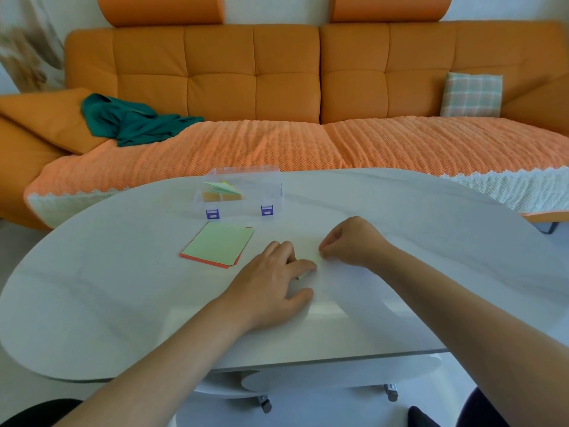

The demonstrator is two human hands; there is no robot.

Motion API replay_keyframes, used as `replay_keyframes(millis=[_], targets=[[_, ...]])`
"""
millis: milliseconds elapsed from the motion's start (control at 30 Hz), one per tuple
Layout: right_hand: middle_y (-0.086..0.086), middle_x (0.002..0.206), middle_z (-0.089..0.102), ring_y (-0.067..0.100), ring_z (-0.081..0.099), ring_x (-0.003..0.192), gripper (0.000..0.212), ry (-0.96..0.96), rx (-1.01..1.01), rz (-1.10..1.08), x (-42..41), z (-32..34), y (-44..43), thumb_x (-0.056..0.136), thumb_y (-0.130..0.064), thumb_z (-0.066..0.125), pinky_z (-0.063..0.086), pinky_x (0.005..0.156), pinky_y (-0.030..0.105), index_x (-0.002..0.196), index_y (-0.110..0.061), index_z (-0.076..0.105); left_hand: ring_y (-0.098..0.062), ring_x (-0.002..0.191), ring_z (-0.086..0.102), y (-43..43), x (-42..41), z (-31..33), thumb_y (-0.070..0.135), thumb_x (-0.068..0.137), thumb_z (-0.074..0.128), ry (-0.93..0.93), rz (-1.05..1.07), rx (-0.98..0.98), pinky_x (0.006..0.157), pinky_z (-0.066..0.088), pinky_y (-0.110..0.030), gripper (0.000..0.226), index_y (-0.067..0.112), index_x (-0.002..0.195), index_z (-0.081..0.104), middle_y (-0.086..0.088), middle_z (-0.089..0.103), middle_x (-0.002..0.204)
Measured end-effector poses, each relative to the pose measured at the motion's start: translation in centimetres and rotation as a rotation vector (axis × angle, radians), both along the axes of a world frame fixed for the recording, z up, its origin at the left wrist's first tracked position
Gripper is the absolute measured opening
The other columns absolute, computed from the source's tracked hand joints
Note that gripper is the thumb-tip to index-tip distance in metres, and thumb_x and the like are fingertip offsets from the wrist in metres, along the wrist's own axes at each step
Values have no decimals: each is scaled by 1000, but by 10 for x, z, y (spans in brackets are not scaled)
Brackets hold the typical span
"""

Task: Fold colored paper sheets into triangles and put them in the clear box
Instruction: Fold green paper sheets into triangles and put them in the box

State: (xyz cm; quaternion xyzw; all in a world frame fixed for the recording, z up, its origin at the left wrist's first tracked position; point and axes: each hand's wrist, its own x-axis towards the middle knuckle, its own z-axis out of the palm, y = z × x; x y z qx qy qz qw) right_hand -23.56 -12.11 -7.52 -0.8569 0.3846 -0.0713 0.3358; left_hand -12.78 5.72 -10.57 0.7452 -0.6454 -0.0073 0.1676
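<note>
A pale green paper sheet (pixel 314 264) lies on the white table (pixel 123 303), almost wholly hidden under my hands. My left hand (pixel 271 282) presses flat on it with straight fingers. My right hand (pixel 348 241) has curled fingers and pinches the sheet's far edge. A stack of colored sheets (pixel 218 246), green on top and red beneath, lies to the left. Behind it stands the clear box (pixel 243 192) with purple latches, holding folded green, yellow and orange papers.
An orange sofa (pixel 277 87) with a knitted throw runs behind the table. A green cloth (pixel 132 121) lies on its left side, a checked cushion (pixel 472 94) on its right. The table's rounded front edge is close to me.
</note>
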Motion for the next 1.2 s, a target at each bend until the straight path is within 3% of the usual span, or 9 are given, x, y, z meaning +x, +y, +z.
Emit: replay_keyframes(millis=[200,433,633,833,967,1067,1200], targets=[[-11,76,72,8,67,80,10,2,20,49,-4,-5,6,71,-34,83,57,72,27,75,-27,77,-10,100,33,0,-2,1,48,93,52,16,4,1,85,39,-27,47,36,139,52,8,36,100],[-9,76,74,11,68,80,11,49,46,22,2,1,6,70,-33,87,57,74,28,72,-25,79,-3,107,37,11,1,-2,48,92,50,111,-6,-15,91,42,-26,42,33,131,58,14,41,105],[-7,78,74,11,68,80,14,64,40,17,3,3,5,70,-34,88,55,70,26,75,-24,80,3,117,39,24,5,-3,58,86,41,155,-19,2,99,42,-26,51,34,127,59,21,46,118],[-8,76,74,10,67,80,13,59,37,23,1,3,6,70,-34,87,53,67,24,73,-24,80,4,133,34,32,9,-5,64,84,37,159,-28,50,111,33,-22,57,38,130,57,22,43,142],[-8,77,73,11,67,81,12,59,22,33,2,4,7,70,-34,86,56,71,26,73,-25,79,-3,121,42,24,5,1,60,90,39,101,-11,16,102,41,-29,48,36,127,55,18,51,126],[-9,75,73,11,68,80,10,60,10,45,3,4,8,70,-34,85,56,70,26,72,-26,78,-13,110,41,10,-3,2,48,97,45,14,31,-13,95,40,-31,46,35,141,48,9,47,110],[-10,75,72,8,65,77,4,41,17,25,1,3,4,74,-27,83,52,64,22,75,-24,80,-15,100,41,4,-3,-5,49,94,43,-76,36,-25,89,42,-35,48,33,136,59,7,45,102]])
